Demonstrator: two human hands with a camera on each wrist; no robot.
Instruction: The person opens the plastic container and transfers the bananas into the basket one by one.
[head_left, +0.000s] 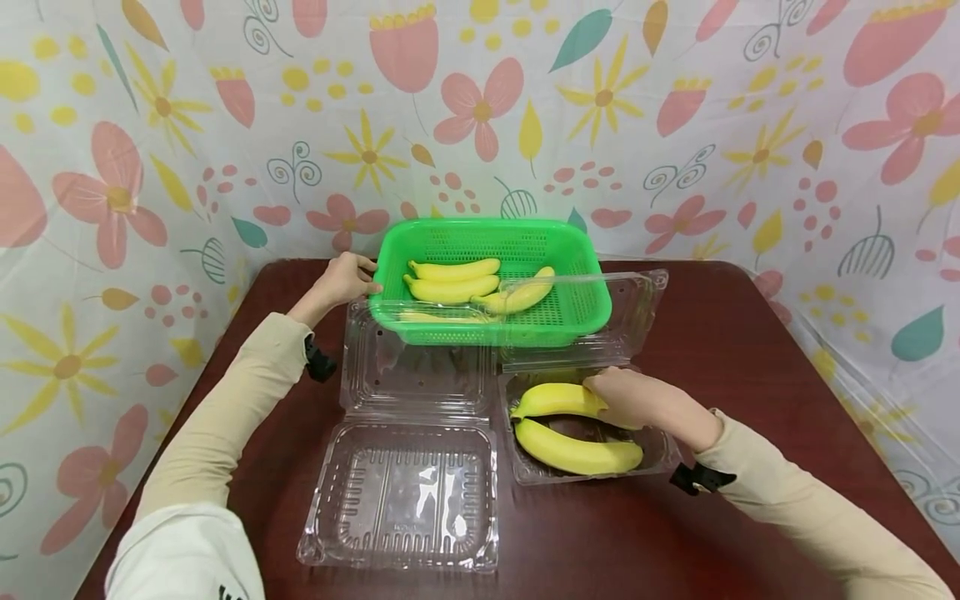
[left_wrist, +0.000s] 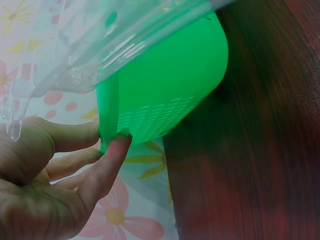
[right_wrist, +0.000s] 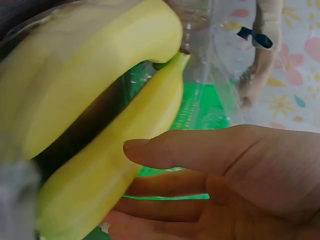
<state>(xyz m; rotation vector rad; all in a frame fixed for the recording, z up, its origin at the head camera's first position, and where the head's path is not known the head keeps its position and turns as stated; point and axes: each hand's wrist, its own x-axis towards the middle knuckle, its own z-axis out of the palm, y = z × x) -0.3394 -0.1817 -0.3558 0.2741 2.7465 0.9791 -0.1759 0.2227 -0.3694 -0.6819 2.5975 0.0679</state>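
Observation:
My left hand pinches the left rim of a green plastic basket, the thumb and fingers on either side of the rim in the left wrist view. Several yellow bananas lie inside that basket. On the right, a hinged clear plastic container stands with its lid up and two bananas in it. My right hand holds the back banana, thumb on one side and fingers partly hidden behind it. The front banana curves along the container's near side.
Left of the filled container lies a second clear container, its lid raised toward the basket. Both lids overlap the basket's front in the head view. A dark red-brown table carries everything, with a flower-patterned cloth behind and beside it.

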